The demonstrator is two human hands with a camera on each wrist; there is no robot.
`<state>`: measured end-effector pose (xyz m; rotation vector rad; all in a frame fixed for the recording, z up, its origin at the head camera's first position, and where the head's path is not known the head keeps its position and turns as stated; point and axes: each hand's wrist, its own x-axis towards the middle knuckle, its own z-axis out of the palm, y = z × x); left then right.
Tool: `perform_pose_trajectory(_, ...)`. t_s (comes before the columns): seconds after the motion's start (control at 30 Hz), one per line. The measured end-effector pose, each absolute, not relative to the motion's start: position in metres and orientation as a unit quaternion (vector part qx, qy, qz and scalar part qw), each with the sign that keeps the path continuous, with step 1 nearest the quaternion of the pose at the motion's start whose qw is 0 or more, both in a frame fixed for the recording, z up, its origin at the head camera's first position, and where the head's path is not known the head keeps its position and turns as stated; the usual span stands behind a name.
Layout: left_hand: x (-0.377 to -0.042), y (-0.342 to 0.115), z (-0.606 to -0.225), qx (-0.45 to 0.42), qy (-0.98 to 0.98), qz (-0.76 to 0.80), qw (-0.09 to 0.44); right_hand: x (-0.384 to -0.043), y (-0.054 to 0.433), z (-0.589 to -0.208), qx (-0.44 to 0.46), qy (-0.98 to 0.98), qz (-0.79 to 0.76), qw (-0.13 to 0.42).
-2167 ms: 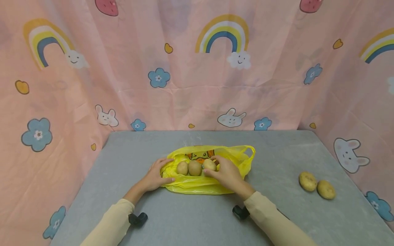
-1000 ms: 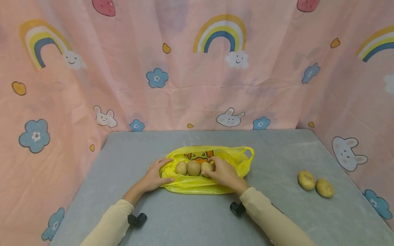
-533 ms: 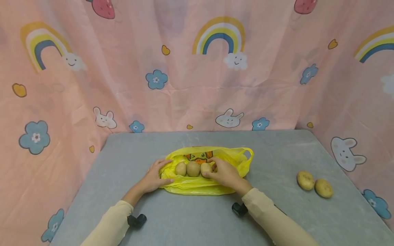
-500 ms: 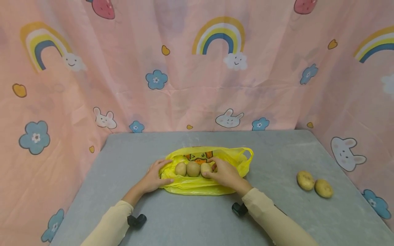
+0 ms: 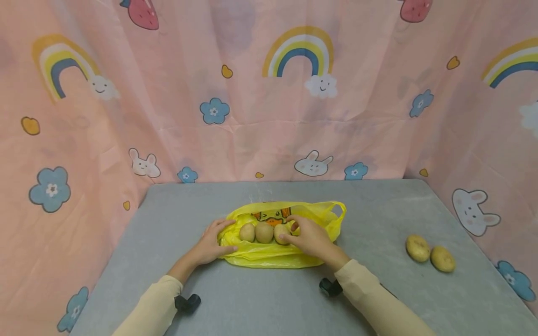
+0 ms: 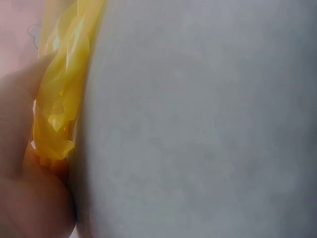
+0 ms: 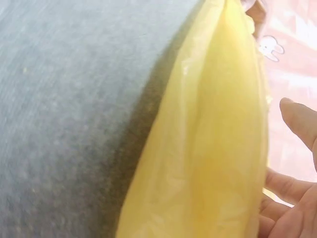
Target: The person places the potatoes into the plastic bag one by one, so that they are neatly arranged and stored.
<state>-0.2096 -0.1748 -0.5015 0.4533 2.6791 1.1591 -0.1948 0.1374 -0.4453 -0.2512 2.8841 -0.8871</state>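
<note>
A yellow plastic bag (image 5: 273, 259) with a cartoon duck face lies on its side on the table, its mouth spread toward me. Three round potatoes sit in a row inside it: a left potato (image 5: 247, 232), a browner middle potato (image 5: 264, 232) and a right potato (image 5: 282, 233). My left hand (image 5: 208, 243) holds the bag's left end between thumb and fingers; the left wrist view shows crumpled yellow plastic there. At the right potato is my right hand (image 5: 311, 239), thumb and fingers apart around its right side. In the right wrist view the thumb stands away from the fingers.
Two more potatoes, one at left (image 5: 418, 248) and one at right (image 5: 442, 259), lie close together on the right of the grey table (image 5: 252, 303). The bag's handle loop (image 5: 339, 212) points right. A pink patterned curtain (image 5: 252, 140) surrounds the table's back and sides.
My right hand brought the right potato leftward, up beside the middle one. Since then its fingers have loosened and drawn slightly away. The left hand keeps its place on the bag.
</note>
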Motion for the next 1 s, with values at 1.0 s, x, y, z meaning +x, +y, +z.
perform_pose_trajectory(1.0,-0.21,-0.174,-0.502,0.155,0.899,0.397,0.097,-0.161,0.169,-0.418,-0.111,0.934,-0.34,0.007)
